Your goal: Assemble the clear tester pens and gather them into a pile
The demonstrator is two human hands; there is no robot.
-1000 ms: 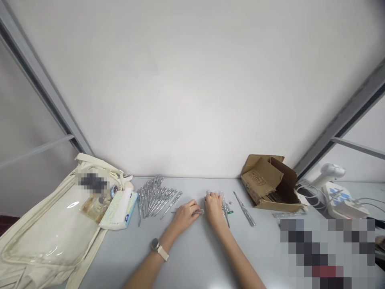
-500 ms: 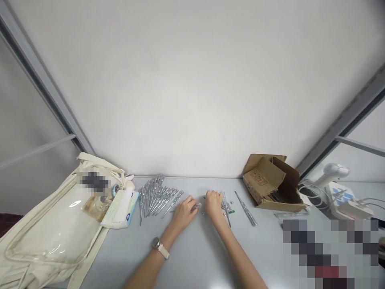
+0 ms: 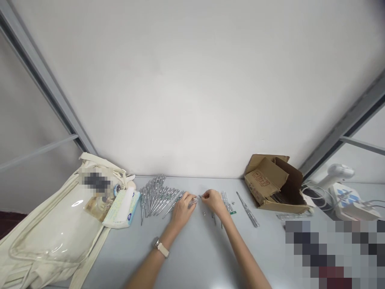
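Note:
My left hand [image 3: 182, 208] is closed around the clear handle of a tester screwdriver [image 3: 193, 202], whose end points right. Close to that end, my right hand [image 3: 212, 200] pinches a small thin part [image 3: 200, 196] between thumb and fingertips; its kind is too small to tell. Left of my hands lies a fanned pile of clear-handled tester screwdrivers [image 3: 156, 200]. A tiny metal piece [image 3: 204, 213] rests on the table below my right fingers. Behind my right wrist are several clear handles [image 3: 225, 198] and a green strip [image 3: 233, 212], partly covered.
Farther right lies a single screwdriver [image 3: 248, 209], near an open cardboard box [image 3: 261, 182]. A tissue pack [image 3: 122, 208] and a cream bag [image 3: 54, 228] occupy the left. On the right are a white power strip [image 3: 345, 196] with cables and a white handheld device [image 3: 339, 171]. A wall stands behind the table.
My right hand has come away from the loose parts, leftward, with a small part in its fingertips near the handle's end. The left hand has shifted only slightly.

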